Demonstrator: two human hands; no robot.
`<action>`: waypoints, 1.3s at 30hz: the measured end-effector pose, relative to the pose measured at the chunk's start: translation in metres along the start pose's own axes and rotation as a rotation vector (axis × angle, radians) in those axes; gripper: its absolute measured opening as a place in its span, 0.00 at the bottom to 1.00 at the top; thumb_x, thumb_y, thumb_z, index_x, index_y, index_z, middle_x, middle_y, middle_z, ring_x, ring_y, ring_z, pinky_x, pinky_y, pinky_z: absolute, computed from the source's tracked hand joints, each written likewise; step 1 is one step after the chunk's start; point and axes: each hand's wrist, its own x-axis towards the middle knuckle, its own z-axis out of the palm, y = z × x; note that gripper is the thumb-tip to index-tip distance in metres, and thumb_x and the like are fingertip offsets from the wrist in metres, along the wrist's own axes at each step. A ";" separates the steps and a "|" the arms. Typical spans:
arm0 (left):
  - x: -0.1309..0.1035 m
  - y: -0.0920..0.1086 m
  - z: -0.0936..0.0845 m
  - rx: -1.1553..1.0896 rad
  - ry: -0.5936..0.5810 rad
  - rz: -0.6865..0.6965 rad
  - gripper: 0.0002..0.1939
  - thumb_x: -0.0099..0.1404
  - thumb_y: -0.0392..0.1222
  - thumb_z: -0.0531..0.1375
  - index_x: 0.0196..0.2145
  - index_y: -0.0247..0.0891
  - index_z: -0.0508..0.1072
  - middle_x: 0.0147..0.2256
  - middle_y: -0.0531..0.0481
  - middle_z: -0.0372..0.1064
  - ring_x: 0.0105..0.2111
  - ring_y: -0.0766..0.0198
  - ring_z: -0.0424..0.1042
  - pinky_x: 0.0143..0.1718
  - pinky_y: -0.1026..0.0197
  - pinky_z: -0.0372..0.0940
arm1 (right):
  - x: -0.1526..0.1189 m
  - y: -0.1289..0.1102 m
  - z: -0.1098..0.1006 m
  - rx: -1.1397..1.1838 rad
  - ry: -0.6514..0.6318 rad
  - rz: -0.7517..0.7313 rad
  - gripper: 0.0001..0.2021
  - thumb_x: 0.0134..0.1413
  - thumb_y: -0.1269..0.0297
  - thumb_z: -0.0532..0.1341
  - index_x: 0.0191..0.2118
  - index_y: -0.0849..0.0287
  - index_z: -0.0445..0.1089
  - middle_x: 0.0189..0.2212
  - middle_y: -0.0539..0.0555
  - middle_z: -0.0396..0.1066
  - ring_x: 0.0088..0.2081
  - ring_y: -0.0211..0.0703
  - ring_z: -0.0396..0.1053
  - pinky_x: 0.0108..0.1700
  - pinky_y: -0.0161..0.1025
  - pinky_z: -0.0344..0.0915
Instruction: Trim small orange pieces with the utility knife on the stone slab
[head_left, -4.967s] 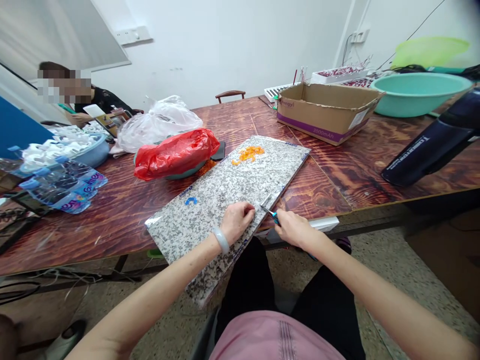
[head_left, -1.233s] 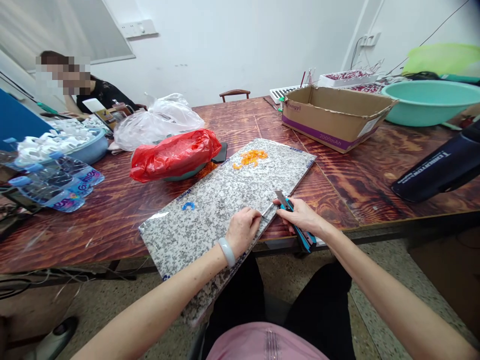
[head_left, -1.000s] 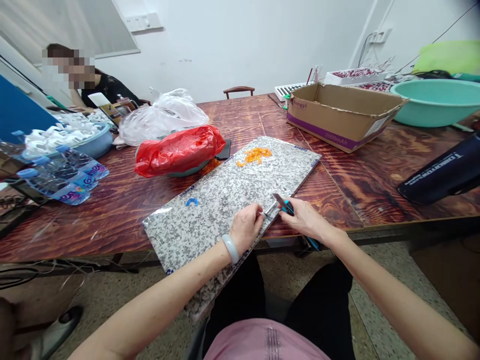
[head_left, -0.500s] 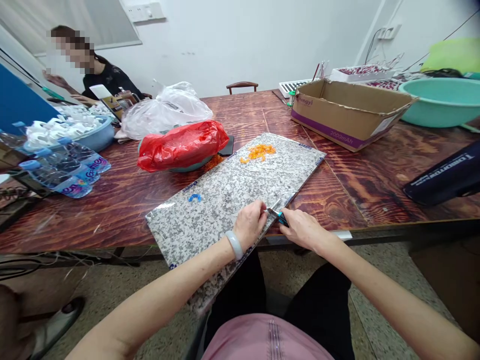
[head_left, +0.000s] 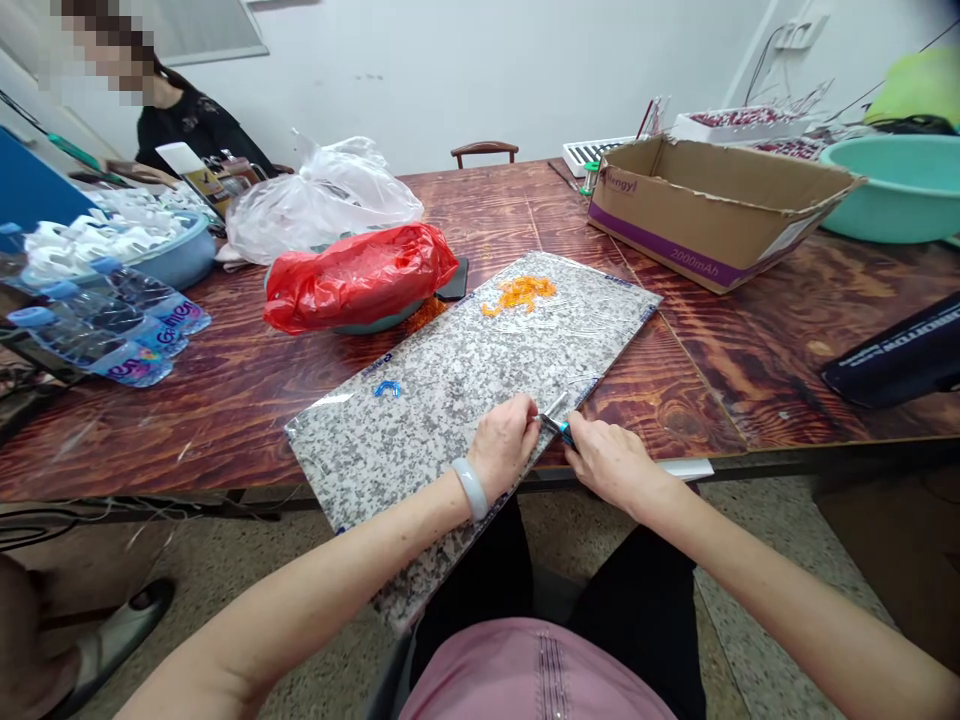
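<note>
My right hand (head_left: pixel 611 460) is closed around a small pair of pliers (head_left: pixel 556 428) with teal and black handles, at the near edge of the speckled stone slab (head_left: pixel 420 440). The jaws point left, toward my left hand (head_left: pixel 506 440), whose fingers are pinched together just beside them. Whatever the left fingers hold is too small to name. A thin silvery piece (head_left: pixel 556 403) lies just beyond the jaws. On the slab sit a pile of orange pieces (head_left: pixel 525 292) and a small bunch of blue pieces (head_left: pixel 387 388).
Beyond the slab stand a basin covered by a red plastic bag (head_left: pixel 360 275), a white plastic bag (head_left: pixel 326 195) and water bottles (head_left: pixel 112 330). Rightward are a cardboard box (head_left: pixel 712 215), a green basin (head_left: pixel 892 190) and a dark cylindrical object (head_left: pixel 896 355). A person (head_left: pixel 195 130) sits at far left.
The camera view has shifted slightly, and the other person appears more upright with a raised hand lowered. My hands stay together at the slab's edge, the pliers still in the right one.
</note>
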 end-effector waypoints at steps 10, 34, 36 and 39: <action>0.002 -0.006 -0.007 -0.018 -0.102 0.048 0.01 0.61 0.36 0.50 0.32 0.38 0.60 0.30 0.51 0.63 0.32 0.64 0.65 0.33 0.63 0.60 | 0.000 -0.009 0.000 0.014 -0.051 0.076 0.07 0.57 0.68 0.50 0.41 0.63 0.57 0.29 0.59 0.70 0.32 0.52 0.71 0.30 0.39 0.61; -0.006 -0.028 -0.022 0.137 -0.040 0.047 0.05 0.58 0.35 0.52 0.30 0.37 0.68 0.27 0.51 0.67 0.28 0.66 0.66 0.31 0.64 0.59 | -0.013 -0.001 0.005 0.144 -0.027 0.077 0.10 0.57 0.66 0.49 0.42 0.65 0.60 0.35 0.62 0.69 0.37 0.50 0.70 0.35 0.39 0.61; -0.008 -0.020 -0.017 0.109 -0.048 0.066 0.05 0.58 0.35 0.53 0.30 0.37 0.69 0.26 0.51 0.68 0.27 0.66 0.66 0.30 0.65 0.59 | -0.013 -0.002 0.006 0.155 -0.016 0.082 0.10 0.57 0.66 0.49 0.42 0.65 0.60 0.36 0.63 0.69 0.38 0.49 0.69 0.36 0.39 0.61; -0.008 -0.009 -0.013 0.094 -0.048 0.073 0.06 0.58 0.36 0.53 0.30 0.37 0.70 0.27 0.51 0.68 0.27 0.67 0.65 0.30 0.66 0.58 | -0.014 -0.004 0.008 0.178 0.011 0.083 0.10 0.57 0.66 0.48 0.41 0.65 0.60 0.35 0.62 0.69 0.38 0.49 0.69 0.36 0.39 0.61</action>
